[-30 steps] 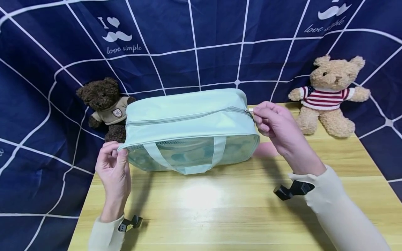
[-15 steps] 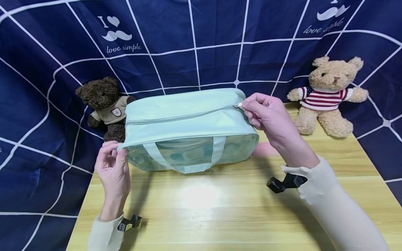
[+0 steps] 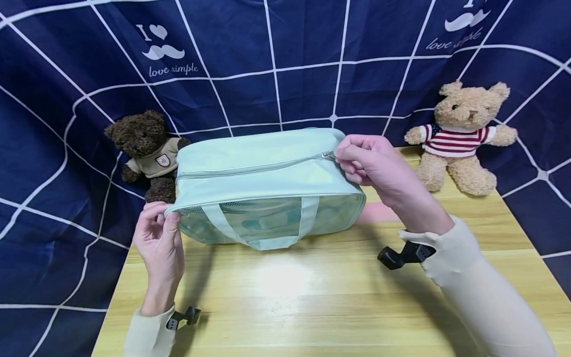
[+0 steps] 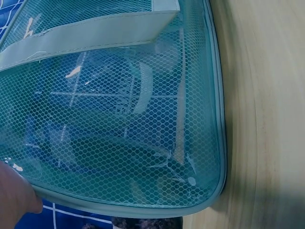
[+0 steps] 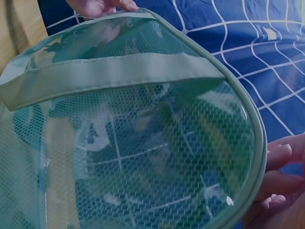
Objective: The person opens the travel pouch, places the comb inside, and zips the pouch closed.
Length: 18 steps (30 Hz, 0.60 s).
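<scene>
At the counter's [image 3: 339,302] far left corner, a dark brown bear [image 3: 144,141] leans behind the end of the bag. Next to it, close to the left edge, the left grip [image 3: 159,245], a bare hand, pinches the bag's near left top corner between thumb and fingers, and that hold looks unchanged over the last second. The mint bag [image 3: 267,184] stands upright between the two hands, toward the far edge and left of the middle, its mesh front facing the near edge and its handle [image 3: 276,243] drooping over that front. The change is on top: along the zip [image 3: 250,170], the slider [image 3: 327,155] has come from the very right end of the bag a short way inward, to the left, and the right grip [image 3: 383,168] has travelled with it, fingers curled and pinching the pull tab, which they now mostly cover. As I judge it, the zip is being worked while the left side is steadied, and only a small stretch has been passed, most of the track lying to the left; whether the teeth are parting or joining, I cannot tell. Beyond the bag's right end lies a pink toothed strip [image 3: 374,213], partly hidden, and a light tan bear [image 3: 461,141] sits at the far right corner
</scene>
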Each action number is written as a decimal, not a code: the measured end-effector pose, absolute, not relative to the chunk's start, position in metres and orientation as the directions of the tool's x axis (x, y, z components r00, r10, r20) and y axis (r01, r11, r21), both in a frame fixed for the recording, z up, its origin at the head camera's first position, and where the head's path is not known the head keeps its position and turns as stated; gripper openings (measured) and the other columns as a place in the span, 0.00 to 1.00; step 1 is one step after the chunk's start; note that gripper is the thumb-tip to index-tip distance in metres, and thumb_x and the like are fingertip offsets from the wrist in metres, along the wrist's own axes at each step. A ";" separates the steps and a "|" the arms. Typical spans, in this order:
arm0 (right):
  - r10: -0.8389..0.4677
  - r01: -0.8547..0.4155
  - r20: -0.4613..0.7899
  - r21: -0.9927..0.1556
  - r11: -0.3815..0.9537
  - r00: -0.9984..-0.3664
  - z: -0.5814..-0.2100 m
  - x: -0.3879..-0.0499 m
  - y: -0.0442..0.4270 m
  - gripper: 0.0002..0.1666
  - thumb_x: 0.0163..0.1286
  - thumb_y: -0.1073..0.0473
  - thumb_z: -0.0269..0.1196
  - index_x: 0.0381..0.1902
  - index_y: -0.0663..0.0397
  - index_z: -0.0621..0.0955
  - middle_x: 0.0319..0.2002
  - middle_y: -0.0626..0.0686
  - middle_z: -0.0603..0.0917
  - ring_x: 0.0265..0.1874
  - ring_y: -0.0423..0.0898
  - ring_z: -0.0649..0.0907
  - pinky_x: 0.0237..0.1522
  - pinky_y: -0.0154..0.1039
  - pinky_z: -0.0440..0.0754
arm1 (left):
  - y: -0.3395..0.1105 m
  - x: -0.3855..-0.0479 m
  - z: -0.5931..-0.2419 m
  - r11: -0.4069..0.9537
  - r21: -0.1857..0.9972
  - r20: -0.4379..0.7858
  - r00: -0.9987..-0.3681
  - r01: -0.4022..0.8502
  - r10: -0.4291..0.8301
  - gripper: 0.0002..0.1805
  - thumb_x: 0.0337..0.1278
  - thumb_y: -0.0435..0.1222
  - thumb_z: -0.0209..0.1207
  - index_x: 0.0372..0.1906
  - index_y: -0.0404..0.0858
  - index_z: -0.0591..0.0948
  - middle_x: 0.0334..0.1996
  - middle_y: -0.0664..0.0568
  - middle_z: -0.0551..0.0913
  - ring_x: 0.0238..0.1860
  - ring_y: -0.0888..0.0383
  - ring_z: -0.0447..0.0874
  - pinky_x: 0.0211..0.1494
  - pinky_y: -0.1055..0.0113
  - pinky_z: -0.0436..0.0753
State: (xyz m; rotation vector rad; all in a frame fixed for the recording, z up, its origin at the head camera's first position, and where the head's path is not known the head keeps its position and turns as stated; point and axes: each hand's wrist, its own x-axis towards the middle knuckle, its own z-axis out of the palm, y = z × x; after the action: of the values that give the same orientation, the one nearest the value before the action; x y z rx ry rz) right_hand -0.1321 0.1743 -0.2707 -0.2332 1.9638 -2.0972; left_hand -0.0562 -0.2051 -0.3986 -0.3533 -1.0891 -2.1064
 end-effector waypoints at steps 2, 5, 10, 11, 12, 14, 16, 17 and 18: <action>-0.284 0.058 -0.049 -0.998 -0.023 -0.958 -0.270 -0.133 0.170 0.11 0.78 0.66 0.64 0.31 0.59 0.82 0.19 0.48 0.73 0.16 0.39 0.67 0.17 0.32 0.55 | -0.205 -0.056 -0.399 -0.379 0.594 0.531 -0.700 0.709 -0.477 0.13 0.61 0.14 0.68 0.44 0.10 0.76 0.40 0.39 0.76 0.40 0.52 0.77 0.47 0.67 0.81; -0.283 0.023 -0.030 -0.999 0.031 -0.959 -0.268 -0.134 0.164 0.11 0.78 0.64 0.66 0.32 0.60 0.83 0.19 0.48 0.76 0.14 0.38 0.66 0.15 0.31 0.57 | -0.206 -0.056 -0.400 -0.375 0.601 0.529 -0.703 0.706 -0.475 0.12 0.61 0.13 0.67 0.44 0.10 0.76 0.41 0.38 0.76 0.42 0.51 0.78 0.49 0.66 0.82; -0.264 -0.007 -0.014 -0.997 0.077 -0.964 -0.266 -0.134 0.155 0.12 0.80 0.63 0.65 0.33 0.61 0.83 0.20 0.47 0.77 0.12 0.37 0.63 0.15 0.32 0.57 | -0.207 -0.056 -0.401 -0.365 0.607 0.527 -0.701 0.706 -0.480 0.12 0.61 0.13 0.67 0.44 0.10 0.76 0.42 0.38 0.77 0.44 0.50 0.78 0.50 0.66 0.82; -0.255 -0.010 -0.011 -0.997 0.080 -0.967 -0.266 -0.134 0.154 0.12 0.80 0.62 0.65 0.33 0.61 0.84 0.20 0.47 0.78 0.12 0.37 0.63 0.15 0.32 0.57 | -0.207 -0.057 -0.401 -0.362 0.607 0.528 -0.700 0.707 -0.481 0.12 0.61 0.13 0.68 0.44 0.10 0.76 0.42 0.38 0.77 0.44 0.50 0.78 0.50 0.66 0.82; -0.244 -0.011 -0.011 -0.996 0.086 -0.970 -0.265 -0.134 0.154 0.12 0.81 0.62 0.64 0.34 0.60 0.84 0.20 0.46 0.78 0.12 0.37 0.64 0.15 0.31 0.57 | -0.207 -0.057 -0.401 -0.359 0.608 0.528 -0.699 0.708 -0.482 0.12 0.60 0.13 0.68 0.44 0.10 0.76 0.42 0.38 0.77 0.45 0.49 0.78 0.50 0.66 0.82; -0.219 -0.012 -0.011 -0.995 0.103 -0.976 -0.265 -0.135 0.153 0.13 0.82 0.60 0.63 0.34 0.59 0.86 0.20 0.45 0.79 0.13 0.35 0.65 0.15 0.30 0.58 | -0.207 -0.057 -0.401 -0.355 0.609 0.528 -0.697 0.709 -0.486 0.12 0.60 0.14 0.68 0.43 0.10 0.76 0.42 0.38 0.77 0.45 0.49 0.78 0.50 0.65 0.82; -0.200 -0.016 -0.008 -0.993 0.115 -0.980 -0.265 -0.135 0.154 0.15 0.82 0.59 0.62 0.33 0.58 0.87 0.20 0.45 0.79 0.13 0.35 0.66 0.15 0.30 0.59 | -0.206 -0.057 -0.401 -0.348 0.610 0.529 -0.693 0.711 -0.489 0.13 0.60 0.14 0.69 0.43 0.10 0.77 0.41 0.38 0.77 0.45 0.49 0.78 0.50 0.66 0.82; -0.192 -0.018 -0.006 -0.992 0.122 -0.981 -0.265 -0.135 0.154 0.15 0.81 0.59 0.62 0.33 0.57 0.88 0.19 0.45 0.80 0.13 0.35 0.66 0.15 0.30 0.59 | -0.206 -0.058 -0.401 -0.346 0.611 0.529 -0.692 0.712 -0.491 0.13 0.59 0.14 0.69 0.43 0.10 0.77 0.41 0.38 0.77 0.45 0.49 0.78 0.50 0.66 0.82; -0.185 -0.025 0.001 -0.992 0.124 -0.983 -0.265 -0.136 0.155 0.16 0.81 0.59 0.61 0.32 0.57 0.88 0.19 0.45 0.80 0.13 0.35 0.66 0.15 0.30 0.59 | -0.206 -0.058 -0.401 -0.344 0.611 0.530 -0.691 0.713 -0.492 0.13 0.59 0.14 0.69 0.43 0.10 0.77 0.41 0.38 0.77 0.44 0.49 0.78 0.50 0.66 0.82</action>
State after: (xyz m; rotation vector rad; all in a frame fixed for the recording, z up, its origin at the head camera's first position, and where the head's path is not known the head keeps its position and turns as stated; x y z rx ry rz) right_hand -0.1357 0.1546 -0.2654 -0.2124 2.2606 -1.9909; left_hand -0.0577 -0.2064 -0.4014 -0.3257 -1.1164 -2.0761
